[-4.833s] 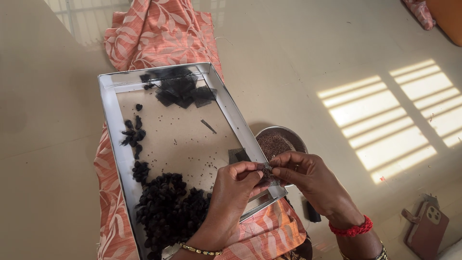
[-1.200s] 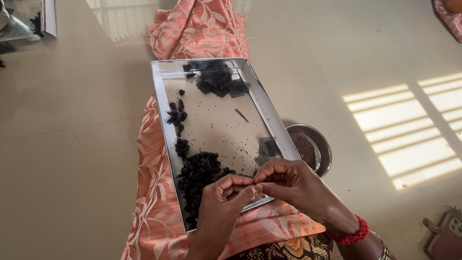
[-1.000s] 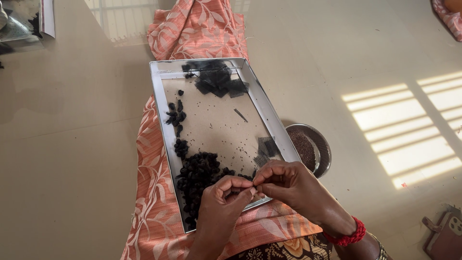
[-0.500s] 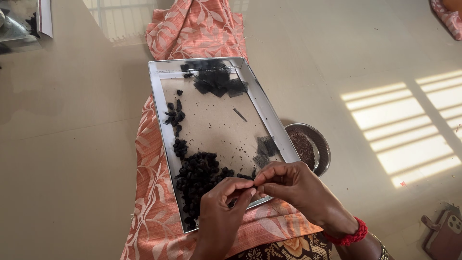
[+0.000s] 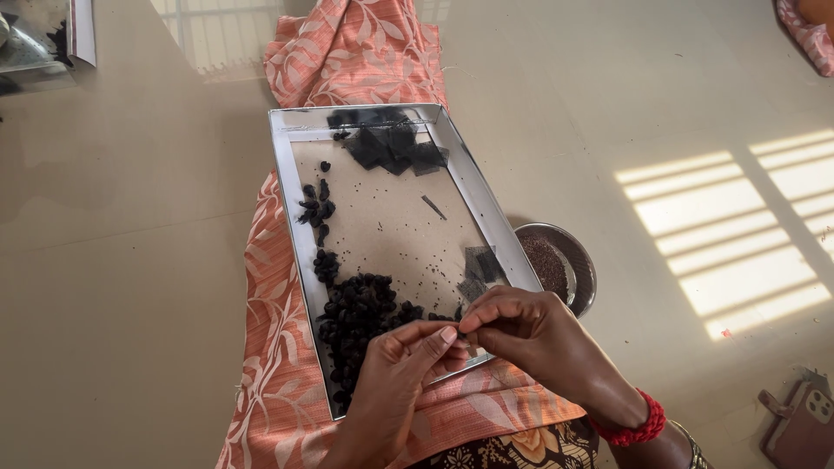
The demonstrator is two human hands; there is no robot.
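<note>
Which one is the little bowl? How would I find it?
Find the big shiny metal tray lying on the peach leafy cloth. By its right edge, on the floor, sits the small round steel bowl of brown seeds, the only round dish there.

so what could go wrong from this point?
1. The metal tray rests on the cloth-covered lap, not the floor; a knee shift could tip the dark pods off.
2. Left hand and right hand pinch a tiny piece at the tray's near edge; it may drop onto the cloth.
3. The small steel bowl sits partly under the tray's rim, easy to knock.
</note>
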